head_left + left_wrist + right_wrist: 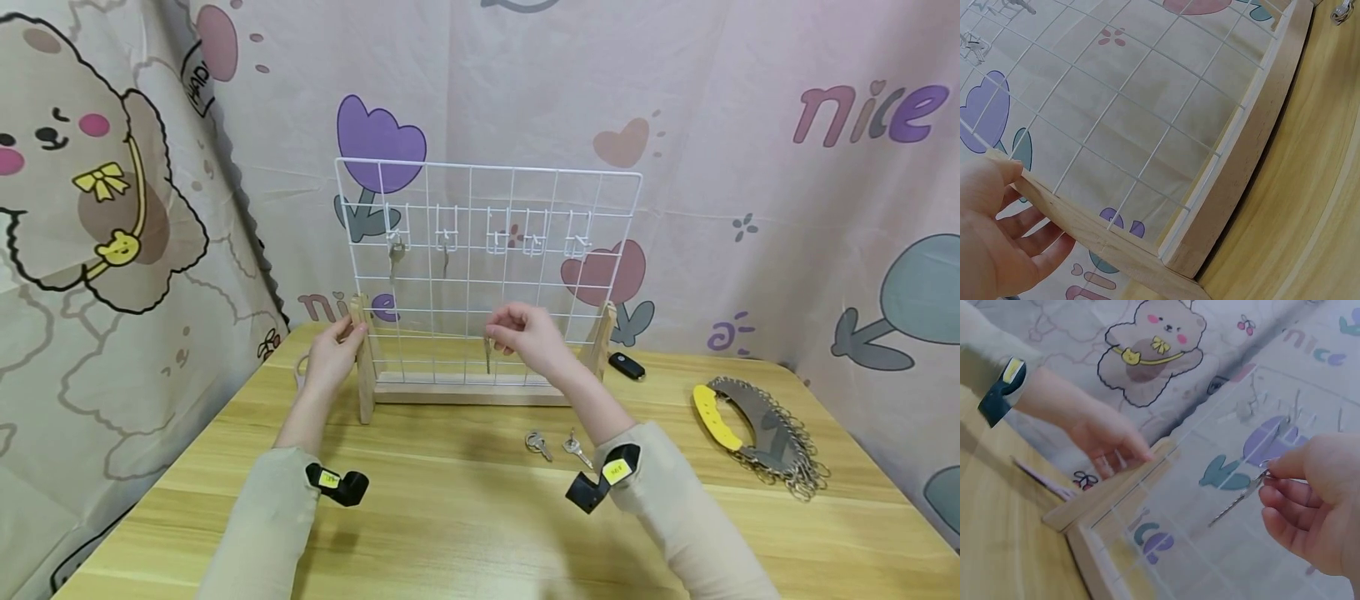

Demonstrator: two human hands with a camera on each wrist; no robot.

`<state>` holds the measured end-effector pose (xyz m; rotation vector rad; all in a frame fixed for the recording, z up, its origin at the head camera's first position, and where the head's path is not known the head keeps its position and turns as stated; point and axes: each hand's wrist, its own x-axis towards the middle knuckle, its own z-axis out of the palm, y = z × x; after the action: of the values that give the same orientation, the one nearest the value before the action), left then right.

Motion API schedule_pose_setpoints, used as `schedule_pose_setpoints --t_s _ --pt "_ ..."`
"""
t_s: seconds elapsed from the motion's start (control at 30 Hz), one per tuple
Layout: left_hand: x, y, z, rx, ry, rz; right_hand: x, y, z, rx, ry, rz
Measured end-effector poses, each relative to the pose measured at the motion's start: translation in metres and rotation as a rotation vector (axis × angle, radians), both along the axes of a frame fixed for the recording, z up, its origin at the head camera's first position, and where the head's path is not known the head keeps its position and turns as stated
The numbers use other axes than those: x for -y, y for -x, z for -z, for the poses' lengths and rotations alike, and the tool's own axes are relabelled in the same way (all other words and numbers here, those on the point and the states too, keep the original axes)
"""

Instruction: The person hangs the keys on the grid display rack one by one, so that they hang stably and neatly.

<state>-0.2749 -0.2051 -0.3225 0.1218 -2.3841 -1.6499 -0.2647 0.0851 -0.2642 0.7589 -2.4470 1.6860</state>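
A white wire grid rack (487, 167) stands upright in a wooden base (472, 393) on the table. My left hand (330, 354) holds its left wooden post (365, 375), thumb in front and fingers behind in the left wrist view. In front of the grid, below the row of white hooks (533, 243), my right hand (528, 337) pinches a silver key (1235, 508) by its ring end, between thumb and forefinger. The key's blade points down. One key (396, 262) hangs from the leftmost hook and another key (446, 262) from the hook beside it.
Two silver keys (537, 446) (577, 450) lie before the base, near my right forearm. A black car key (627, 366) lies behind the right post. Farther right is a yellow-handled curved metal plate (772, 425) edged with rings. Scissors (1047, 478) lie beyond the left post.
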Motion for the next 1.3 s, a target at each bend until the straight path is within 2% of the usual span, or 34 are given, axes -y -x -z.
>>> schedule_pose_setpoints --t_s 0.23,0.4,0.6,0.87,1.13,1.3 --pt "0.001 0.000 -0.001 -0.004 -0.015 0.011 0.009 0.001 -0.026 -0.078 0.111 0.009" --pt "0.001 0.000 -0.002 -0.011 -0.019 0.011 0.014 0.004 -0.043 -0.153 0.209 0.046" --pt "0.001 0.001 -0.003 -0.012 -0.015 0.008 0.019 0.007 -0.057 -0.208 0.323 0.089" --pt "0.000 0.001 -0.003 -0.015 -0.010 0.003 0.025 0.010 -0.063 -0.240 0.378 0.174" --pt "0.000 0.002 -0.001 -0.010 -0.002 0.001 0.028 0.014 -0.059 -0.305 0.324 0.263" --pt "0.001 0.001 0.001 -0.007 0.000 -0.002 0.029 0.014 -0.056 -0.332 0.311 0.267"
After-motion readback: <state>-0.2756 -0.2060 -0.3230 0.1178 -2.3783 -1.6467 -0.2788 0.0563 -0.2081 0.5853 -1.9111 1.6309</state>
